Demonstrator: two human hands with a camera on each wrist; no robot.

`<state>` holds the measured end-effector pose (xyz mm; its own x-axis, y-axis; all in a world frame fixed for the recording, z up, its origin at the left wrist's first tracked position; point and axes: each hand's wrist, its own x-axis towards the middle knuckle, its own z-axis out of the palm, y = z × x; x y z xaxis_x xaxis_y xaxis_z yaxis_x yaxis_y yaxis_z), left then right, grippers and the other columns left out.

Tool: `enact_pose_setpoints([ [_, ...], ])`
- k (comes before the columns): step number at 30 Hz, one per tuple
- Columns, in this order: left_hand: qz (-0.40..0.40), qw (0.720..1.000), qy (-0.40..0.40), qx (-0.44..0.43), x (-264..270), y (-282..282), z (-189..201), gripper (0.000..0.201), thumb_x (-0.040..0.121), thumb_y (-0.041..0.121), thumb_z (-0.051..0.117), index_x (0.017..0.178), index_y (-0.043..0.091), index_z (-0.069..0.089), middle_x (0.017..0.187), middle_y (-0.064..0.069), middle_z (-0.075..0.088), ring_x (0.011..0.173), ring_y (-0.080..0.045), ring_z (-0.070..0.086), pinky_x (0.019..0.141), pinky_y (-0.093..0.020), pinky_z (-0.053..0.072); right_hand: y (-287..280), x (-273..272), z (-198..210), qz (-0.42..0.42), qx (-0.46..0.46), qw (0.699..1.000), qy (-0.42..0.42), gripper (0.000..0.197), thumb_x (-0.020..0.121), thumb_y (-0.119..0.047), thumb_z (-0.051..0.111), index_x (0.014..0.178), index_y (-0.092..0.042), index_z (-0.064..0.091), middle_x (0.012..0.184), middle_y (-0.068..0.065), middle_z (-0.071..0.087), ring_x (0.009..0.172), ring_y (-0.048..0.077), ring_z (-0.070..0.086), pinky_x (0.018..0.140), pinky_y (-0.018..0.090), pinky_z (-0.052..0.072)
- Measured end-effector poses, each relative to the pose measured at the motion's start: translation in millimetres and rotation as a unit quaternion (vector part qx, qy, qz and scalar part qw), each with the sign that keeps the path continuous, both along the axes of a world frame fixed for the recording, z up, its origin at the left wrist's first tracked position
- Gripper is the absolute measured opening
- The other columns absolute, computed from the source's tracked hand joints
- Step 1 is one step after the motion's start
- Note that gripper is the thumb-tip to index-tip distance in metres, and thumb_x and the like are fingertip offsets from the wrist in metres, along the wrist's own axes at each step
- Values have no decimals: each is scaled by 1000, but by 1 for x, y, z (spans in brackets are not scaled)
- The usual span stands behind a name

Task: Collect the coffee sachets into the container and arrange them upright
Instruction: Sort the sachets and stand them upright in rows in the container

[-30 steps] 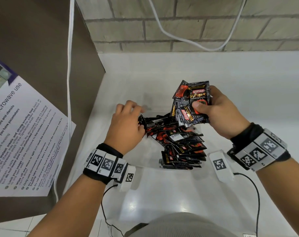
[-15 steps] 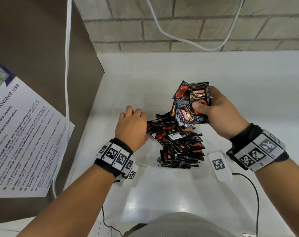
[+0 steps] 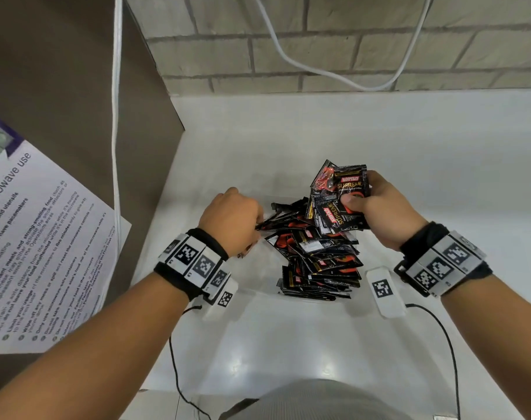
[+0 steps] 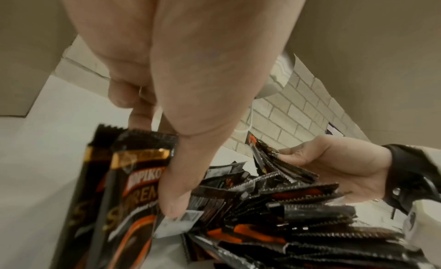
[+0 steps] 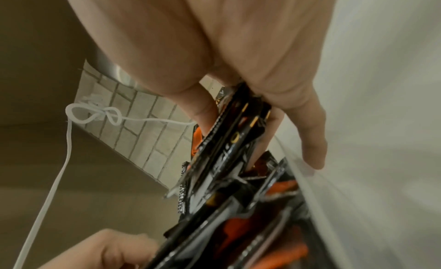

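Here, glossy black-and-orange coffee sachets (image 3: 315, 262), some pinched in left hand (image 3: 232, 221), a fanned bunch (image 3: 340, 201) gripped in right hand (image 3: 379, 213)

Probably office pantry: microwave-use notice (image 3: 36, 237)

White counter (image 3: 288, 353) lies bare in the lower centre of the frame and across the upper right. A brown side panel (image 3: 76, 101) walls off the left; a brick wall (image 3: 349, 40) closes the top. A heap of sachets (image 3: 318, 262) fills the centre, with both hands at its upper edge.
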<state>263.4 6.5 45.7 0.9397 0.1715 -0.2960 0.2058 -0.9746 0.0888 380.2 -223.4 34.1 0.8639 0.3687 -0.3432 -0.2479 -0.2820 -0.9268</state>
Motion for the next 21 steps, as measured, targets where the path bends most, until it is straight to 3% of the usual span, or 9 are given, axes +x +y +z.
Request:
enact_pose_setpoints([
  [3, -16, 999, 29, 19, 11, 1, -1, 18, 90, 16, 71, 107, 18, 76, 98, -6, 69, 88, -25, 65, 75, -35, 56, 1, 2, 1, 11, -21, 1000, -17, 35, 95, 1, 61, 125, -15, 53, 118, 9, 69, 107, 30, 68, 96, 54, 54],
  [5, -28, 998, 36, 40, 19, -4, 0, 17, 90, 3, 65, 101, 12, 75, 88, -5, 62, 74, -24, 60, 67, -34, 54, 1, 3, 1, 15, -32, 999, -21, 35, 95, 0, 60, 126, -14, 52, 118, 9, 68, 107, 29, 68, 96, 53, 54],
  [8, -48, 995, 68, 55, 26, -17, 4, 23, 91, -6, 53, 72, 7, 55, 70, -3, 40, 80, -25, 54, 68, -32, 43, 0, 4, 3, 29, -42, 998, -24, 36, 96, -1, 60, 128, -14, 50, 117, 8, 67, 107, 29, 67, 94, 52, 55],
  [10, -69, 992, 80, 68, 29, -22, 4, 33, 92, -3, 52, 65, 12, 40, 70, -2, 34, 85, -23, 45, 72, -33, 40, -1, 5, 4, 36, -48, 998, -24, 36, 96, -2, 60, 129, -15, 49, 117, 7, 67, 107, 29, 67, 93, 51, 56],
  [12, -63, 992, 82, 72, 34, -20, 3, 26, 93, -1, 53, 69, 9, 47, 72, -3, 38, 82, -22, 45, 71, -32, 41, -2, 5, 4, 39, -56, 997, -25, 36, 96, -3, 60, 128, -15, 49, 117, 7, 67, 107, 30, 67, 94, 52, 55],
  [14, -49, 994, 74, 67, 38, -16, 2, 15, 93, -2, 52, 86, 4, 64, 75, -4, 41, 75, -23, 49, 68, -32, 43, -3, 6, 4, 42, -59, 997, -24, 35, 96, -4, 61, 127, -16, 50, 118, 8, 68, 107, 31, 67, 95, 55, 54],
  [16, -58, 996, 49, 50, 41, -12, 0, 28, 92, -5, 50, 103, 5, 73, 77, -5, 45, 73, -25, 52, 67, -32, 43, -4, 7, 3, 48, -62, 997, -24, 36, 95, -5, 62, 128, -17, 50, 119, 8, 68, 108, 31, 67, 97, 56, 53],
  [18, -69, 997, 24, 5, 42, -11, -3, 42, 93, -6, 50, 116, 17, 77, 87, -6, 60, 76, -26, 60, 70, -32, 47, -3, 7, 4, 59, -69, 995, -30, 37, 95, -4, 61, 129, -16, 50, 119, 7, 67, 109, 30, 66, 97, 54, 54],
  [21, -57, 994, -11, -90, 46, -15, -7, 41, 94, -5, 56, 113, 21, 80, 104, -7, 75, 85, -25, 69, 80, -31, 55, 0, 7, 6, 86, -81, 992, -42, 36, 96, -3, 60, 128, -15, 50, 117, 6, 67, 108, 28, 66, 94, 49, 55],
])
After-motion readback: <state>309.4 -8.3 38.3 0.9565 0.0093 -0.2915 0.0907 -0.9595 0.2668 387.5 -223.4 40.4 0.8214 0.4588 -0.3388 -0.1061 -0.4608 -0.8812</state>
